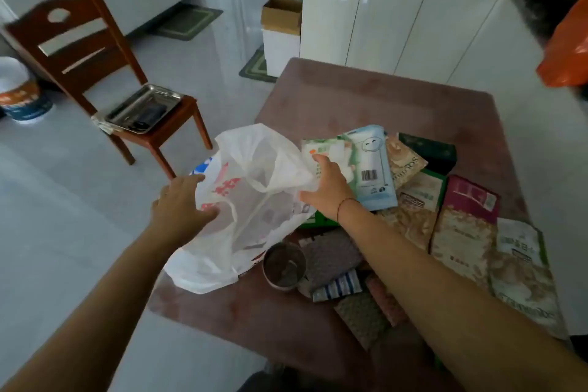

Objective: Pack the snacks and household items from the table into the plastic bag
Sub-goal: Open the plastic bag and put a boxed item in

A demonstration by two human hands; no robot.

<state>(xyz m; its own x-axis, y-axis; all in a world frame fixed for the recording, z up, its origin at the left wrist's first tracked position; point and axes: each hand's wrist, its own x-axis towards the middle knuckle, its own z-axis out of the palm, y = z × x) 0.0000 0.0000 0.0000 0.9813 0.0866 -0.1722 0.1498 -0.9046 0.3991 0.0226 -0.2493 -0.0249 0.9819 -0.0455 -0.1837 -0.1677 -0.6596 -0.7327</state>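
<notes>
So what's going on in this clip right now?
A person is holding a white plastic bag open at the table edge, left hand on one side of its mouth and right hand on the other. The bag looks mostly empty. Snack packets, a wipes pack and a small tin are on the table beside it, not yet packed.

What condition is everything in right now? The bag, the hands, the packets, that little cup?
Plastic bag: mouth held open, looks nearly empty.
Left hand: gripping the bag's left edge.
Right hand: gripping the bag's right edge.
Snack packets: lying unpacked on the table.
Small cup: upright beside the bag.
Metal tray: resting on the chair.
</notes>
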